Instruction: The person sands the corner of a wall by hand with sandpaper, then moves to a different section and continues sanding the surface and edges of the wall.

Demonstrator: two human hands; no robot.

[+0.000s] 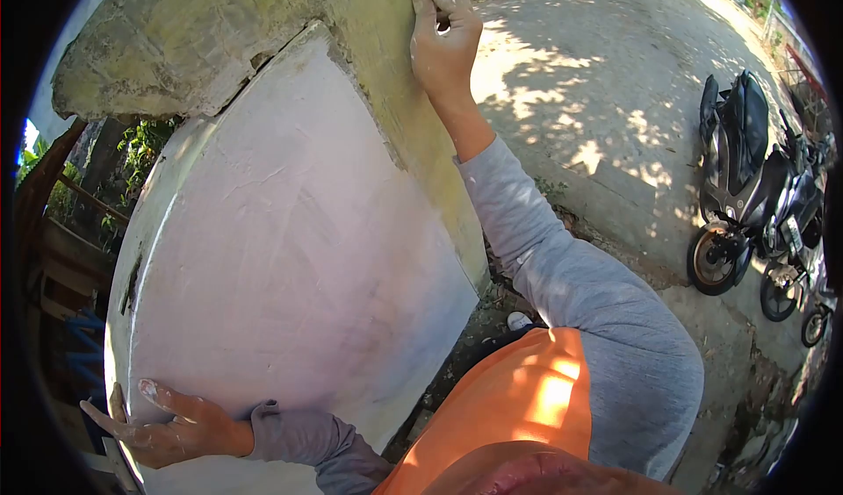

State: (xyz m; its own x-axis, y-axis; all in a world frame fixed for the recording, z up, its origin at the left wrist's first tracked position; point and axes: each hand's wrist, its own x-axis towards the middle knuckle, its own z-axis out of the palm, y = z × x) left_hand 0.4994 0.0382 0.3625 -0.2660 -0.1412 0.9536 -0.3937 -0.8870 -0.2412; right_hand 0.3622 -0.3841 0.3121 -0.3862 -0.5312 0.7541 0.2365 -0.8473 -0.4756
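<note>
A large smooth off-white panel (263, 232), pinkish in places, fills the middle of the head view, set within a rough yellow-green plastered wall (386, 65). My left hand (180, 426), smeared with white, lies at the panel's lower left edge with thumb and fingers apart. Beside its fingers a narrow brownish strip (117, 402) runs along that edge. High up, my right hand (446, 47) is closed in a pinch next to the wall's right side. Its fingertips reach the top of the picture, and what they hold I cannot make out.
Several parked motorbikes (733, 179) stand at the right on a concrete road (580, 82) dappled with shade. A ragged plaster ledge (167, 65) juts out at the upper left. Plants (145, 157) and timber show beyond the left edge. A shoe (518, 320) is below my right arm.
</note>
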